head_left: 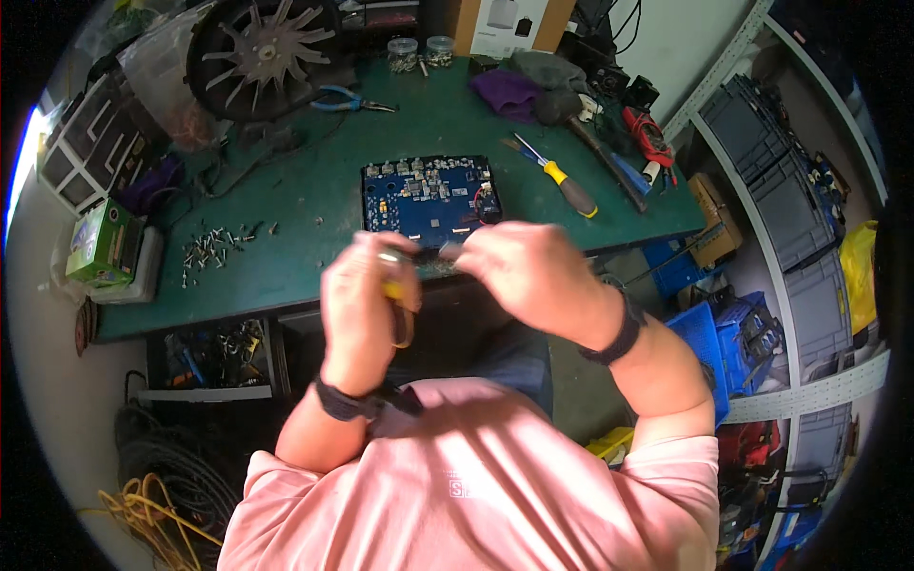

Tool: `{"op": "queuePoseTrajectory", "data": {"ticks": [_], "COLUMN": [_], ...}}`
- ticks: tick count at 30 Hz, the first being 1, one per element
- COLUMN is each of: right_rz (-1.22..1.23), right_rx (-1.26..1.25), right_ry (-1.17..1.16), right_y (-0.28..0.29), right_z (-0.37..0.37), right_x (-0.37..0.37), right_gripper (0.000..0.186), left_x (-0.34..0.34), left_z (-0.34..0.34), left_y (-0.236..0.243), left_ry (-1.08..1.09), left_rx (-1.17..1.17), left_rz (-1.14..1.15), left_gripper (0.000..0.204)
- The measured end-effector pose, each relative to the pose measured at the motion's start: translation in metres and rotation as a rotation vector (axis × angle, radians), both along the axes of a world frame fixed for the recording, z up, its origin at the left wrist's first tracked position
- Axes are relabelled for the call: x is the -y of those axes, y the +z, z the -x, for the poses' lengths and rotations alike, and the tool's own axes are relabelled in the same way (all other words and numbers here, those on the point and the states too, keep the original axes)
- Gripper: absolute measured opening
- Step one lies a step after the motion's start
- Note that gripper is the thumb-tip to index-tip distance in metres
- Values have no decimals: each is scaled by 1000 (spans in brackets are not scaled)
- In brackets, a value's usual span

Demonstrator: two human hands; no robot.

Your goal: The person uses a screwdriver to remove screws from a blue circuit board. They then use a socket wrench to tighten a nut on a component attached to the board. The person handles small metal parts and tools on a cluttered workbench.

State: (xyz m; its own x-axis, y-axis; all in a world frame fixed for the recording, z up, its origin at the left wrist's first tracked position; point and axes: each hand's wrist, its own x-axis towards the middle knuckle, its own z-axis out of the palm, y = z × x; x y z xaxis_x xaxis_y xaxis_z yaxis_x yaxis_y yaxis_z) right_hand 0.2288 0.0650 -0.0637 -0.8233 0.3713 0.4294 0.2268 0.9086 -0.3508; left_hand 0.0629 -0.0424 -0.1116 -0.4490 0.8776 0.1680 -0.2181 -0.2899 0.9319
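Note:
My left hand (360, 295) is closed around a small yellow-and-dark tool (393, 289) whose kind I cannot make out; an orange-brown loop hangs below it. Blurred by motion, my right hand (528, 276) pinches its fingers together close to the left one; whatever they hold is too small to name. Both hands are raised at the front edge of the green workbench (314, 186). Just beyond them lies a blue circuit board (419, 200) in a black frame, with a few thin wires at its right side.
Loose screws (211, 252) lie at left, near a green box (105, 243). A yellow-handled screwdriver (569, 190) and a hammer (605, 157) lie at right. Blue pliers (347, 101), a black fan (267, 52) and small jars (403, 54) stand or lie farther back. An open drawer (209, 357) is under the bench.

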Motion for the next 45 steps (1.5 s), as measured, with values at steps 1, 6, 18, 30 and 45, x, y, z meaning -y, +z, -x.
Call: {"op": "queuePoseTrajectory", "data": {"ticks": [1,6,18,30,45], "right_rz": [-274,114,123,-46,-60], "right_rx": [-46,-79,57,194,474], "right_ry": [-52,-289,-388,-602,-785], "right_y": [1,20,-15,-20,-64], "right_z": [-11,-53,-63,-73,-65], "right_x": [-9,-17,-47,-158,-250], "right_gripper": [19,18,16,18,26], "left_x": [0,13,6,-5,1], "left_z": [16,60,59,52,43], "left_y": [3,11,-12,-24,-31], "left_ry": [117,50,-477,-300,-284], "left_rx": [145,364,812,700,621], "left_rz": [-15,-130,-222,-68,-25], "left_gripper": [45,44,49,43,45]}}
